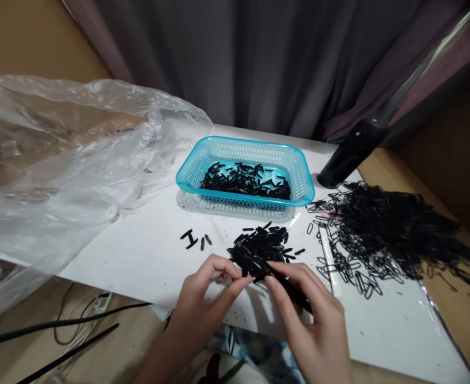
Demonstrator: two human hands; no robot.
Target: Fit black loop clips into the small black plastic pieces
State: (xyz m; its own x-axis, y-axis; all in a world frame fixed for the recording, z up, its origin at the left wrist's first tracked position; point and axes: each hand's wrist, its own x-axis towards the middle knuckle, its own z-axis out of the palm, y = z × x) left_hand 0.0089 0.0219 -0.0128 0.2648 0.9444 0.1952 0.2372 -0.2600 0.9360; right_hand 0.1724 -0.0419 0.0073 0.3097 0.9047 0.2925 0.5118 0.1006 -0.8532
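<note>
My right hand (pixel 312 309) grips a slim black pen-like tool (pixel 293 292), its tip pointing left toward my other hand. Thumb and fingertips of my left hand (pixel 210 285) are pinched together close to that tip; whatever they hold is too small to make out. Just beyond both hands lies a heap of short flat black strips (pixel 261 242) on the white sheet. A blue openwork plastic basket (pixel 245 202) behind the heap holds more such strips. A few loose strips (pixel 189 238) rest apart on the left.
On the right spreads a large tangled pile of black wire-like loops (pixel 395 229), with a white strip (pixel 331 261) beside it. A black cylinder (pixel 352 152) stands tilted behind. Crumpled clear plastic (pixel 138 154) covers the left. Cables (pixel 70 320) run at lower left.
</note>
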